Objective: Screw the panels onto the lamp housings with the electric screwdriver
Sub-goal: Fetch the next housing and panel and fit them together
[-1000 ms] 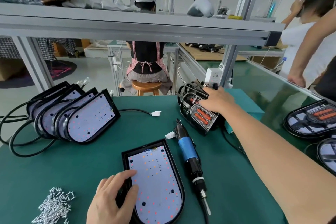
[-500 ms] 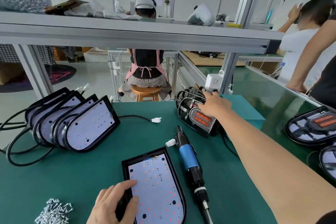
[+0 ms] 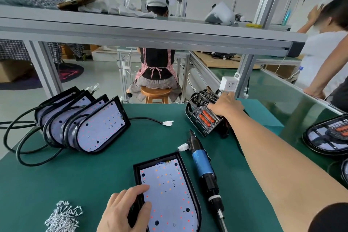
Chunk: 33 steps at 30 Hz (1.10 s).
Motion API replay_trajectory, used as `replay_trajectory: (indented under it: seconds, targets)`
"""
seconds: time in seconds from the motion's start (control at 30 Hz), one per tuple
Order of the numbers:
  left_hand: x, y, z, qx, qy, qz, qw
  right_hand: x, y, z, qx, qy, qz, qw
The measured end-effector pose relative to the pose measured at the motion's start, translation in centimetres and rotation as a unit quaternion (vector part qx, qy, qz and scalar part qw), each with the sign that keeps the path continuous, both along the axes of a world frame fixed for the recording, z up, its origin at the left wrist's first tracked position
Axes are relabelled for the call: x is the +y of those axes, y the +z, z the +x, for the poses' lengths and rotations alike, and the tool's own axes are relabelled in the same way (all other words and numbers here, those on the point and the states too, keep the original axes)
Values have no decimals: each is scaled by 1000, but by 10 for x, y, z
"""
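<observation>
Head view: the left hand (image 3: 124, 211) lies flat, fingers relaxed and thumb on the board, pressing the near-left edge of the black, round-ended lamp housing with a white LED board (image 3: 169, 194), which lies face-up on the green counter (image 3: 75, 175). The right hand (image 3: 226, 104) rests over the upright stack of black grille panels with orange lenses (image 3: 205, 118) at far right, but its fingertips are hidden, so a grip cannot be judged. The blue-and-black electric screwdriver (image 3: 202, 162) lies just right of the housing, long axis parallel to it and bit toward the person, nearer the right arm.
</observation>
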<state>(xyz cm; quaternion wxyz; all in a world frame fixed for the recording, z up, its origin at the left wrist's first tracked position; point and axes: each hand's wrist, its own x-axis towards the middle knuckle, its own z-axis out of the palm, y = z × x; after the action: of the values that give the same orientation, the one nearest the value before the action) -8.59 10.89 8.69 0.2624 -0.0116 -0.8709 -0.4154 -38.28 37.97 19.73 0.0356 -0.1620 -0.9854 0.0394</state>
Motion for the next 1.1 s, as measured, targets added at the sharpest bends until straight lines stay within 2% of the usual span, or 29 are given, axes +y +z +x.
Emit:
replay_trajectory:
  seconds: [0.23,0.67,1.1]
  targets:
    - [4,7,3,-13,9,26,1000,-1,3,-1,33,-24,-83,996]
    - [6,14,10,-75,22,29,997,16,3,58,3,15,-73,997]
    - [5,17,15,-124,13,28,992,19,8,130,17,54,59,997]
